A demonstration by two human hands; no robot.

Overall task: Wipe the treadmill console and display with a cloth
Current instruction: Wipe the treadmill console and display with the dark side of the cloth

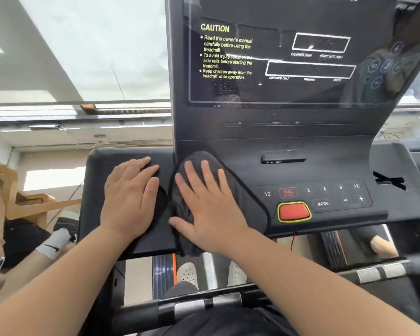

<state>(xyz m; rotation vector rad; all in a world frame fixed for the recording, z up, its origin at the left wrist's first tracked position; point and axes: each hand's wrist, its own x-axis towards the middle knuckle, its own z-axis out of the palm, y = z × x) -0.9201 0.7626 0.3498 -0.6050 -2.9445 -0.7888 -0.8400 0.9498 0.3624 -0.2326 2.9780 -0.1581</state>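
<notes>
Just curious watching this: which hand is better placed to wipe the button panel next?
The right hand, likely. It lies flat on the dark cloth, right beside the red button and the number keys. The left hand rests bare on the console's left pad, farther from the buttons.

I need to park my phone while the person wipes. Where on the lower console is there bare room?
Bare: the sloped strip between the cloth and the slot ledge, and the far right wing beyond the button panel. Crowded: the left wing under the left hand, the centre under the right hand, and around the red safety key.
</notes>
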